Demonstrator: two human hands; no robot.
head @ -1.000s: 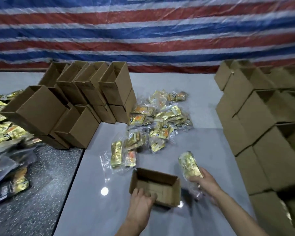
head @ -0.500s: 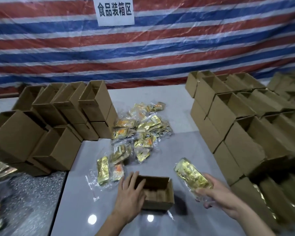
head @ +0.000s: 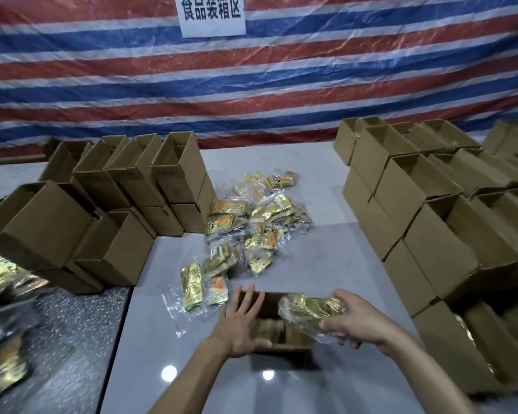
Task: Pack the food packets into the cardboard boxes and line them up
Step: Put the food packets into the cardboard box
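Observation:
A small open cardboard box (head: 277, 346) sits on the grey table near the front edge. My left hand (head: 240, 322) lies flat against its left side, fingers straight and spread. My right hand (head: 361, 319) grips a gold food packet (head: 307, 309) in clear wrap and holds it over the box's open top, tilted. A heap of gold and orange food packets (head: 257, 222) lies further back in the middle of the table. Two more packets (head: 202, 286) lie just left of the box.
Stacked empty cardboard boxes (head: 114, 210) stand at the left. Rows of boxes (head: 431, 222) fill the right side, some with gold packets inside. More packets (head: 0, 294) lie on the dark speckled surface at far left. A striped tarp with a white sign (head: 212, 14) hangs behind.
My right hand has brought the gold packet leftward, from beside the box to over its opening. My left hand has shifted along the box's left side. The view has tilted up.

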